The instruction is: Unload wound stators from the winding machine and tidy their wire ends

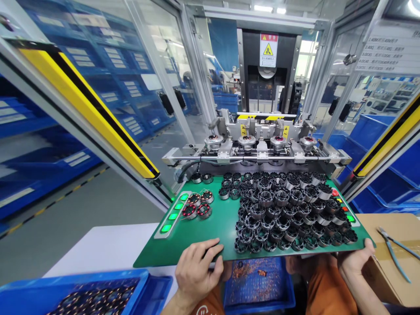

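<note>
My left hand (199, 267) rests at the front edge of the green tabletop (183, 247), fingers loosely bent and slightly apart, with nothing visible in them. At the tabletop's right front corner, my right hand (356, 259) grips the edge, thumb on top and the other fingers hidden underneath. Between the hands, many black-lined stator cores (282, 218) stand stacked in rows. Several wound stators (204, 211) with copper and red wire sit at the left. Behind, a winding machine (262, 142) holds several stators in its metal fixtures.
Lit green buttons (173, 216) line the tabletop's left side; a red button (334, 192) is at the right. Below lies a blue tray (288, 297) with wire scraps. A blue bin (144, 280) holds stators. Pliers (390, 249) lie on a cardboard box (407, 227). Yellow-black posts (88, 109) flank the machine.
</note>
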`<act>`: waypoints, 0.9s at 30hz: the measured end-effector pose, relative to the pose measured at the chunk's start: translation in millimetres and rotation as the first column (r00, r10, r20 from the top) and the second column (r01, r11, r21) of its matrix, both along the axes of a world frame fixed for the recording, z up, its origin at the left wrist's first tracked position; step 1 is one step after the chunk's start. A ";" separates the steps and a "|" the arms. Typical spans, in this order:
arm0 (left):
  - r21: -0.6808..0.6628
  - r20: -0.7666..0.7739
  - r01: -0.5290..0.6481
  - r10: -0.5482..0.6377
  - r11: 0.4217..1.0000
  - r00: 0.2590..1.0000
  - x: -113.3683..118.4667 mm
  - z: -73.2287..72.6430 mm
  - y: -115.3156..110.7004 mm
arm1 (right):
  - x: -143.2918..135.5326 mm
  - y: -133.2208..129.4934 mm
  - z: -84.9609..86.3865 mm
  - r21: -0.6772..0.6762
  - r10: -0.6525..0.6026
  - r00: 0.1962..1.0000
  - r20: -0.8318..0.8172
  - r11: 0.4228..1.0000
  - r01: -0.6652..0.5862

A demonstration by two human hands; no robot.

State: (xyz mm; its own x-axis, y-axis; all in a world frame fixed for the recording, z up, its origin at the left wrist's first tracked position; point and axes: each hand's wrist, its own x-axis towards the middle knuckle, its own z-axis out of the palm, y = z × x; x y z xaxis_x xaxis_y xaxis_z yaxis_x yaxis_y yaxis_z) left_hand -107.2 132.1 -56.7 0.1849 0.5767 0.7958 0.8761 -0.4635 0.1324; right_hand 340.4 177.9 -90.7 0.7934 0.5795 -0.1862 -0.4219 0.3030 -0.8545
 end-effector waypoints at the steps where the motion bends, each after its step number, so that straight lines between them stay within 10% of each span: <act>1: -0.002 0.000 -0.001 0.001 1.000 1.000 0.0 -0.2 -0.1 | -0.4 -0.2 0.7 0.006 0.001 1.000 0.000 1.000 -0.001; 27: 0.007 -0.019 0.010 -0.010 1.000 1.000 -0.6 -2.0 0.0 | 2.2 0.2 -3.5 0.032 -0.004 0.999 0.033 0.999 0.003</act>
State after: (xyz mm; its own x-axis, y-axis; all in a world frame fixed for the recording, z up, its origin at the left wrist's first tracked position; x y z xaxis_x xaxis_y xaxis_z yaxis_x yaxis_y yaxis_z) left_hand -107.8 132.0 -58.7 0.2058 0.5689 0.7963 0.8739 -0.4730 0.1121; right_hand 342.7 178.1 -94.2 0.8007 0.5821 -0.1413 -0.3927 0.3321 -0.8576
